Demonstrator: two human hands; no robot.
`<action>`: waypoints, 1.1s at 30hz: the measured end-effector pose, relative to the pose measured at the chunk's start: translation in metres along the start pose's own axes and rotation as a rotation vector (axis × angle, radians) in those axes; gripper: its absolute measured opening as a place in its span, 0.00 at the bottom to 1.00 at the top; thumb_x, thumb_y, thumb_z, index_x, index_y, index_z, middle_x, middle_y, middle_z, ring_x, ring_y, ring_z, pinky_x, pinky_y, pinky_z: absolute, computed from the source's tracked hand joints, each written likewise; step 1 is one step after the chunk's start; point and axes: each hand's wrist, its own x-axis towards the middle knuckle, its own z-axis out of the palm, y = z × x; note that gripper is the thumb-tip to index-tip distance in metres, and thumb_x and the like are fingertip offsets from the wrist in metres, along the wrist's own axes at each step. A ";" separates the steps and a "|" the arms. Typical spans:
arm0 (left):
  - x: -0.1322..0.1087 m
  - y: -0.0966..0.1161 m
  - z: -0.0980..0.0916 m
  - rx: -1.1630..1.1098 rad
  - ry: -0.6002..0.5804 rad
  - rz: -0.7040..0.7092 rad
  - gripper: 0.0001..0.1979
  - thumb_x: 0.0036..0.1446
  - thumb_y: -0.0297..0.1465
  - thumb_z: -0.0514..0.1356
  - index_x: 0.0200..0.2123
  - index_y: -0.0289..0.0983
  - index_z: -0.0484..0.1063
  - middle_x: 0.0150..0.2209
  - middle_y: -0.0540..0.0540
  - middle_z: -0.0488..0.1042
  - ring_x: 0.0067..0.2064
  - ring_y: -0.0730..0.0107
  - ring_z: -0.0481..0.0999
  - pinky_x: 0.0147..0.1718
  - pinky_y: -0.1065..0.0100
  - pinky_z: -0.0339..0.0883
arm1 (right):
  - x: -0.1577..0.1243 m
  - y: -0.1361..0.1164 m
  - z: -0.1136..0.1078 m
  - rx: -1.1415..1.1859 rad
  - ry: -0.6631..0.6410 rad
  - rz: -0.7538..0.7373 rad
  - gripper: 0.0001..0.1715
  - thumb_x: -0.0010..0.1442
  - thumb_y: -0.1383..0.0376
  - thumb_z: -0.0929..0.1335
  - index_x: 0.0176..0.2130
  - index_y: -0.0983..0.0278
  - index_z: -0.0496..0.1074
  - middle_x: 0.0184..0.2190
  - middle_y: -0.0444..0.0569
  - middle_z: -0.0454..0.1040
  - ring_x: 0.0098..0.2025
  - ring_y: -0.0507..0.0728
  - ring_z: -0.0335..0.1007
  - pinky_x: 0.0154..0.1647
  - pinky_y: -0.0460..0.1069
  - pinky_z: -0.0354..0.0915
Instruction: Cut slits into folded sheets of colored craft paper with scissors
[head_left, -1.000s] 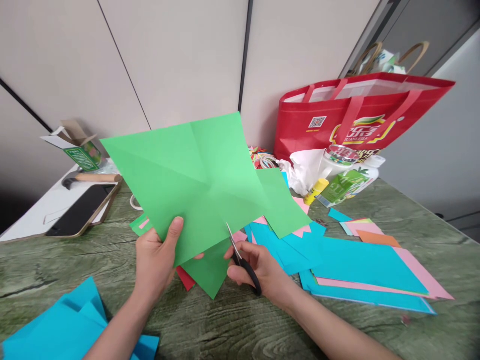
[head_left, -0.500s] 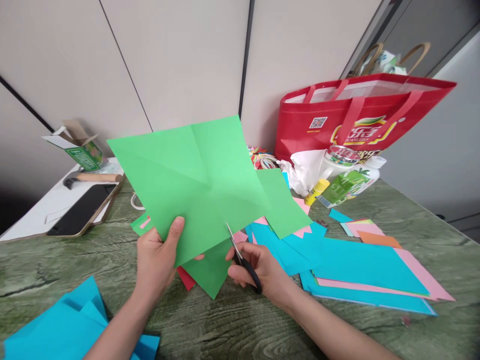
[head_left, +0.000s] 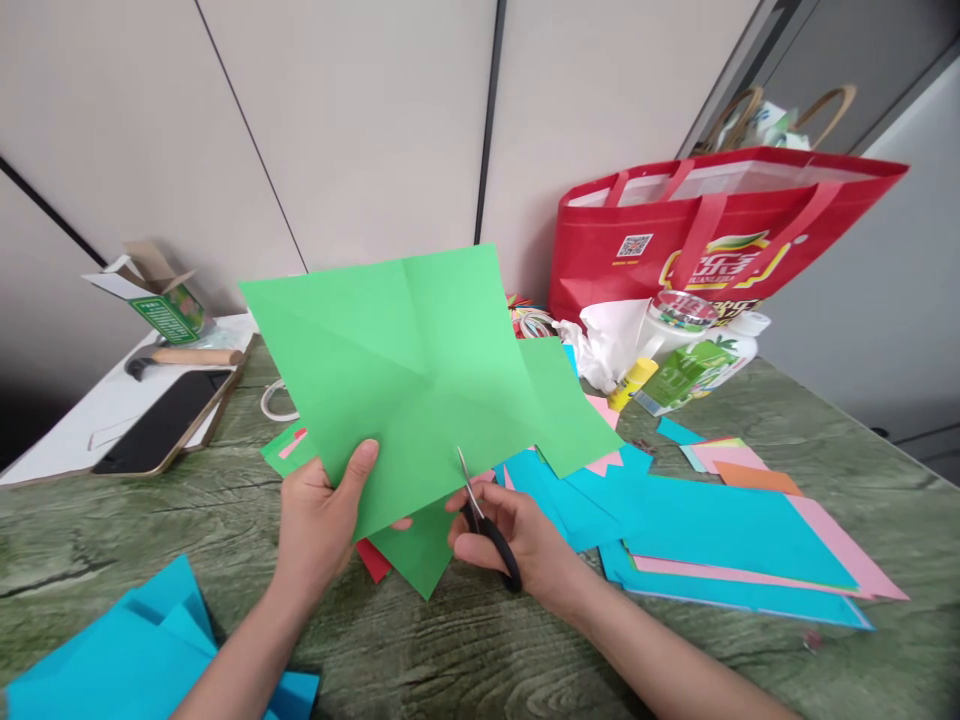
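Observation:
A large green sheet of paper [head_left: 397, 370] with fold creases is held up above the table by my left hand [head_left: 326, 515]. Its thumb presses on the near face, and most of the fingers are hidden behind the sheet. My right hand [head_left: 514, 540] is closed around black-handled scissors [head_left: 491, 540]. One pointed blade shows in front of the sheet near its lower edge; the other blade is mostly hidden. Under the held sheet, another green piece [head_left: 424, 555] and a bit of red paper [head_left: 373, 562] lie on the table.
Blue sheets lie at the lower left [head_left: 112, 650] and in a stack with pink ones at the right [head_left: 735, 530]. Behind stand a red bag [head_left: 600, 250], a yellow glue stick [head_left: 632, 383] and crumpled tissue [head_left: 596, 345]. A phone [head_left: 161, 422] and a wooden-handled tool [head_left: 195, 356] are at left.
The green sheet has shifted slightly right and down, with my left hand moving right along with it. My right hand and the scissors have barely moved.

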 end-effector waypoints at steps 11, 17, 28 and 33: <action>0.000 0.001 -0.001 0.001 0.012 -0.002 0.07 0.41 0.35 0.64 0.23 0.37 0.72 0.19 0.51 0.76 0.13 0.64 0.72 0.07 0.67 0.68 | -0.001 -0.001 0.001 -0.011 0.014 -0.002 0.24 0.39 0.54 0.73 0.32 0.64 0.66 0.20 0.39 0.61 0.22 0.48 0.53 0.22 0.44 0.50; -0.001 0.001 -0.001 0.011 0.028 -0.013 0.07 0.40 0.34 0.64 0.22 0.37 0.72 0.20 0.51 0.76 0.12 0.63 0.72 0.06 0.63 0.69 | 0.000 0.002 0.001 -0.035 0.028 0.014 0.22 0.42 0.54 0.72 0.32 0.65 0.65 0.16 0.37 0.60 0.18 0.46 0.52 0.19 0.44 0.49; 0.000 0.002 0.000 -0.005 0.043 -0.031 0.07 0.40 0.34 0.64 0.22 0.37 0.72 0.21 0.51 0.77 0.14 0.65 0.73 0.07 0.66 0.69 | -0.001 0.002 0.001 -0.107 0.065 0.016 0.19 0.43 0.56 0.72 0.31 0.65 0.66 0.16 0.38 0.63 0.16 0.46 0.57 0.16 0.43 0.51; 0.000 0.002 0.000 0.005 0.037 -0.022 0.07 0.39 0.34 0.64 0.22 0.37 0.72 0.20 0.51 0.76 0.13 0.64 0.72 0.06 0.65 0.69 | -0.001 0.000 0.003 -0.115 0.077 0.025 0.18 0.45 0.56 0.71 0.30 0.65 0.65 0.16 0.37 0.62 0.15 0.46 0.56 0.15 0.43 0.52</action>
